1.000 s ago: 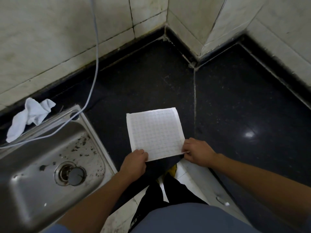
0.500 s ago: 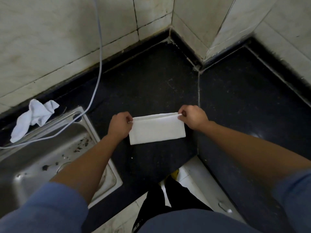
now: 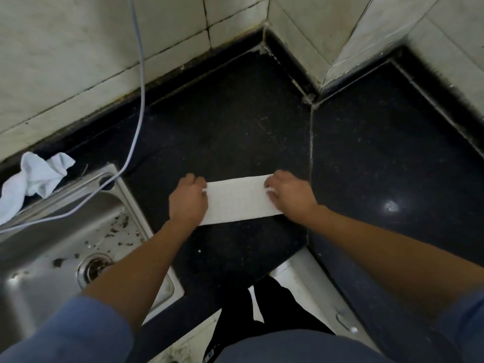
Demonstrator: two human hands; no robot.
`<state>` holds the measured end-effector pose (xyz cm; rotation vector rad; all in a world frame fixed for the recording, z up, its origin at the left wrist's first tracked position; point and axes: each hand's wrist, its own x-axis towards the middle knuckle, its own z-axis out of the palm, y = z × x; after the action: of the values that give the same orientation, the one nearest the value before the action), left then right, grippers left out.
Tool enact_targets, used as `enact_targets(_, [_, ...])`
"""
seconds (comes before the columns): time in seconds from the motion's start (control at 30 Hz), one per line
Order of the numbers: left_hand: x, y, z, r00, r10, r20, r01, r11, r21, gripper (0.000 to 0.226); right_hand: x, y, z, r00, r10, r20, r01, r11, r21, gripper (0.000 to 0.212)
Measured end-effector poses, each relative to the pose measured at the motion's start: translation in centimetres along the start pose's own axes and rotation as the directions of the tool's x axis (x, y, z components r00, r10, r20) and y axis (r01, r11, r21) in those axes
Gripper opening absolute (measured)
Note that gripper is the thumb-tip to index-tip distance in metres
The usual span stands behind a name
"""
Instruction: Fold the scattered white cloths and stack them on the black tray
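Observation:
A white cloth (image 3: 239,199), folded in half into a flat rectangle, lies on the black countertop (image 3: 230,121) in the middle of the view. My left hand (image 3: 187,200) rests on its left end with the fingers curled over the far corner. At the cloth's right end my right hand (image 3: 289,196) covers the edge, its fingers bent onto the fabric. A second white cloth (image 3: 32,179) lies crumpled at the far left, behind the sink. No black tray is in view.
A steel sink (image 3: 52,247) with dirt specks and a drain sits at the left. A grey cable (image 3: 140,95) hangs down the tiled wall (image 3: 78,53) into the sink. The countertop turns a corner at the right. White cabinet fronts (image 3: 309,289) and my dark trousers show below.
The open cloth was folded in half, near edge carried to the far edge. Both hands have since come down onto the cloth's two ends, pressing it flat.

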<state>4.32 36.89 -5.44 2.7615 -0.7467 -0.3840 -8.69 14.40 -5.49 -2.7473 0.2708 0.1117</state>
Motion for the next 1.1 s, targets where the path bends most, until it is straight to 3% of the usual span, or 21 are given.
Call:
enact_targets(0.1, [-3.4,1.2,1.0,0.981,0.168,0.093,-0.170,0.985,0.018,0.007,-2.4,-1.6,1.9,0.976,-0.178,0.123,0.182,0.983,-0.020,0.007])
enact_targets(0.33, [-6.9,-3.3,2.3,0.980,0.163,0.113,-0.171,0.983,0.062,0.010,-4.7,2.2,0.5,0.982,0.001,0.190,0.013,0.997,-0.072,0.017])
enact_targets(0.47, [-6.1,-3.0,1.4,0.970,0.231,0.073,-0.237,0.967,0.088,0.011,-2.3,1.2,-1.3,0.937,0.313,0.158,-0.313,0.950,-0.025,0.024])
enact_targets(0.6, [-4.6,-2.9,0.6,0.953,0.221,0.209,-0.261,0.946,0.190,0.034,0.6,-0.7,-0.9,0.817,0.523,0.242,-0.532,0.846,-0.032,0.041])
enact_targets(0.73, [-4.1,-2.9,0.3,0.946,0.183,0.267,-0.240,0.950,0.199,0.038,2.0,-1.1,-0.4,0.667,0.658,0.349,-0.744,0.615,0.262,0.030])
enact_targets(0.87, [-4.1,-2.6,0.0,0.949,0.189,0.252,-0.238,0.955,0.177,0.038,2.3,-1.8,-1.8,0.498,0.663,0.559,-0.813,0.132,0.568,0.030])
enact_targets(0.97, [-4.2,-3.1,-0.5,0.968,0.158,0.198,-0.187,0.972,0.143,0.035,2.8,-3.4,-3.3,0.525,0.592,0.611,-0.789,0.069,0.611,0.027])
enact_targets(1.03, [-4.6,-4.0,-1.1,0.976,0.126,0.180,-0.149,0.981,0.121,0.033,3.6,-5.3,-3.6,0.599,0.553,0.579,-0.759,0.160,0.632,0.015])
enact_targets(1.1, [-5.0,-5.2,-1.6,0.978,0.094,0.185,-0.118,0.985,0.123,0.033,4.8,-7.7,-3.0,0.667,0.509,0.544,-0.727,0.286,0.624,0.015])
